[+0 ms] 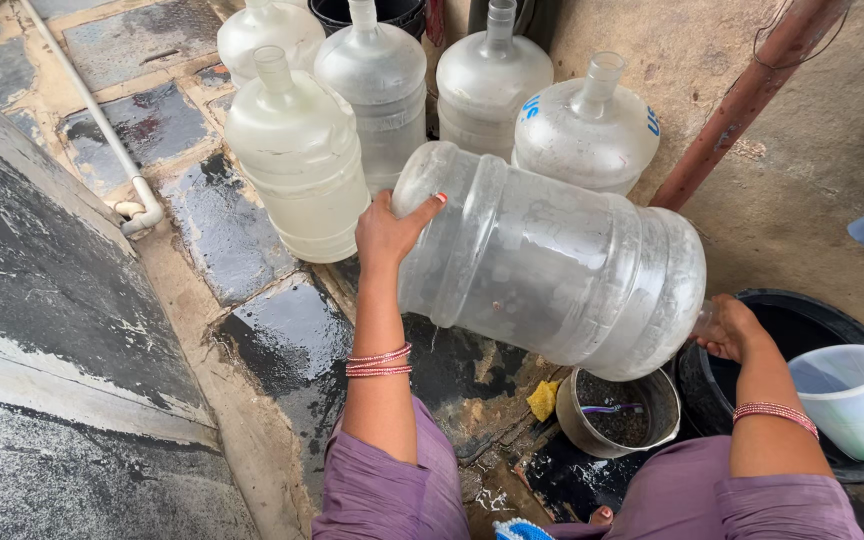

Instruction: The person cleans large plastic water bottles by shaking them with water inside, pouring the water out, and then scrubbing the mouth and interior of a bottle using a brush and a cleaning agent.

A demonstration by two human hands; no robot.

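Observation:
I hold a large clear plastic water jug (552,265) on its side above the wet ground. My left hand (387,232) presses flat against its base end, fingers spread, thumb on the rim. My right hand (730,328) is closed around the jug's neck at the right, which points down toward a black tub (832,320). Both wrists wear pink bangles.
Several upright clear jugs (297,155) stand behind on dark wet stone tiles. A small metal pot (620,410) with a brush inside sits below the held jug. A translucent pitcher (857,400) rests in the black tub. A white pipe (102,125) runs at left, a reddish pole (742,100) at right.

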